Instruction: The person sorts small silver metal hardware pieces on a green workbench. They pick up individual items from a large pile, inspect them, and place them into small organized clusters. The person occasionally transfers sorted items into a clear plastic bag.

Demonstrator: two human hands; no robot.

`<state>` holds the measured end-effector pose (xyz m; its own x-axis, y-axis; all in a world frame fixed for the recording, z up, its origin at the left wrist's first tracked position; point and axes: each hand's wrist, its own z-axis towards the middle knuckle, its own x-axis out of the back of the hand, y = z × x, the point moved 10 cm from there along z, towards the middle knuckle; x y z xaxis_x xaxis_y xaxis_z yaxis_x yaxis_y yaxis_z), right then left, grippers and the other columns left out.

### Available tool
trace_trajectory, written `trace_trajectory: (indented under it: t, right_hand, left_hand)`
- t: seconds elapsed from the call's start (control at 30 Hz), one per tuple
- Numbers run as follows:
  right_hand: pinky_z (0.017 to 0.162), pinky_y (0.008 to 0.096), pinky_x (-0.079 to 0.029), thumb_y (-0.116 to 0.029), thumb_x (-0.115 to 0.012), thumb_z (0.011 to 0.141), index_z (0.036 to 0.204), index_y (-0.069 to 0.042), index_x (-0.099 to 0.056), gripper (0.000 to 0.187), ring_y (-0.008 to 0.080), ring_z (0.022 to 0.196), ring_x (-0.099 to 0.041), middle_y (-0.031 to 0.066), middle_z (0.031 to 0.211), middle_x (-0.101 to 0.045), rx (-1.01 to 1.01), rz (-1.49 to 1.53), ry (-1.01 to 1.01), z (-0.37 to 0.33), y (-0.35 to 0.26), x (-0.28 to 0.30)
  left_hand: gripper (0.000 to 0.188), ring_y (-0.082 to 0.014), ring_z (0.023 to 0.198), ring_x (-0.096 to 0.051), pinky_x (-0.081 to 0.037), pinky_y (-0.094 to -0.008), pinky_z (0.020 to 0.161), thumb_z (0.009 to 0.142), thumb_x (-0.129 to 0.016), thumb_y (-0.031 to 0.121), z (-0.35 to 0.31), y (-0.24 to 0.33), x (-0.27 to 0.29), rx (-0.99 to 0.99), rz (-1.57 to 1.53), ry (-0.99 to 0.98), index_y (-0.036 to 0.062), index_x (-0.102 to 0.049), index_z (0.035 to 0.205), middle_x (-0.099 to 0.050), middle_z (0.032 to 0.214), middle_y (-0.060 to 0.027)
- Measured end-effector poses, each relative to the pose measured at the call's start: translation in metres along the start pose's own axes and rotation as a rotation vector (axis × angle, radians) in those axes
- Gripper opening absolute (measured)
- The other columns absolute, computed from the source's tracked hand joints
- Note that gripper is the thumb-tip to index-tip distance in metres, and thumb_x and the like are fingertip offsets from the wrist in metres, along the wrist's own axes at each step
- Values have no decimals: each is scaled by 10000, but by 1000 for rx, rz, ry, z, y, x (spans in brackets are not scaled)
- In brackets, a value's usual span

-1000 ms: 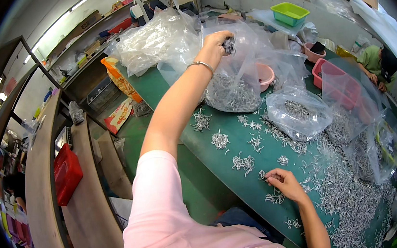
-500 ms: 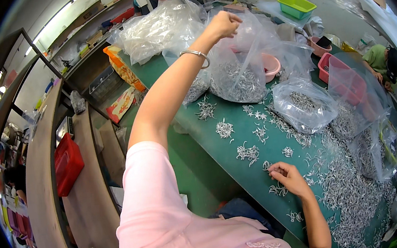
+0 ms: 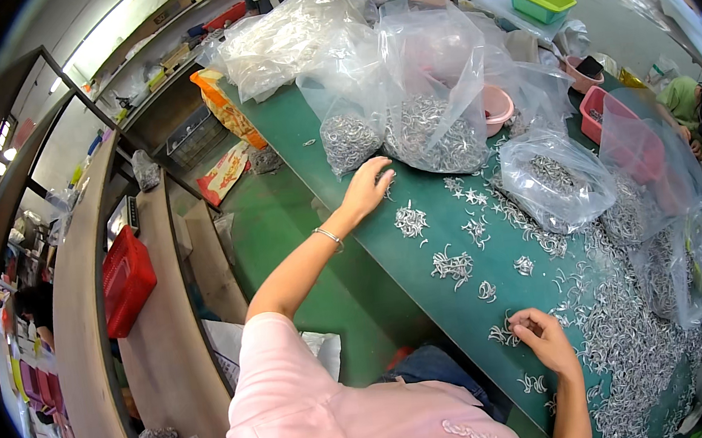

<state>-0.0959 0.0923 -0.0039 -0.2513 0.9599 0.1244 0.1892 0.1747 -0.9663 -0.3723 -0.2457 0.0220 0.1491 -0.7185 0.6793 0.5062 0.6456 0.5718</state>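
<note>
On a green-topped table point(image 3: 370, 236) lie many small, curved, silvery metal pieces point(image 3: 631, 360), heaped at the right and sorted into little piles. My left hand point(image 3: 367, 188) reaches over one small pile beside two filled clear bags; its fingers are bent and apart, partly hiding the pieces beneath. At the near edge my right hand point(image 3: 547, 342) is closed, thumb and fingertips together around a few curved metal pieces, above another small pile point(image 3: 503, 336). Nearest the left hand stand a smaller filled bag point(image 3: 350, 143) and a larger one point(image 3: 436, 135), both with open tops.
Another open bag point(image 3: 554, 185) of pieces lies mid-table. Pink bowls point(image 3: 497, 108), a red basin point(image 3: 626, 134) and a green basket point(image 3: 540, 1) stand farther back. Empty plastic bags point(image 3: 290, 41) pile at the far left. A person in green point(image 3: 686, 108) sits far right. Wooden shelves point(image 3: 157, 325) hold a red basket.
My left hand has come down from above the larger bag to a small pile on the table, opening its fingers. The right hand stays low over its pile. The view has shifted slightly.
</note>
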Motion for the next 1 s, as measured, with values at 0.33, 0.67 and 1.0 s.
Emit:
trace_trajectory:
  t: [0.33,0.67,1.0]
  right_hand:
    - [815,237,-483,-40,-619,944,1081,16,-644,150,85,872,-594,17,952,-654,-30,-34,-17,7,-2,-6]
    - [806,236,-483,-46,-628,936,1087,20,-644,165,85,866,-595,22,941,-656,-68,-29,-18,6,-1,-10]
    - [666,226,-429,-64,-661,910,1057,-7,-687,160,60,750,-525,-17,852,-645,-74,12,30,7,5,-11]
  left_hand:
    - [621,-393,1360,-418,-340,-430,1137,866,-669,487,3,-37,-37,123,300,-147,38,-611,1291,-437,1468,-249]
    - [686,-411,1386,-350,-281,-534,1146,815,-726,509,-27,1,-23,-15,310,-90,98,-568,1341,-452,1452,-185]
    - [245,-303,1075,-520,-428,-444,910,837,-722,225,-15,-9,-23,-22,327,15,99,-656,1037,-576,1053,-88]
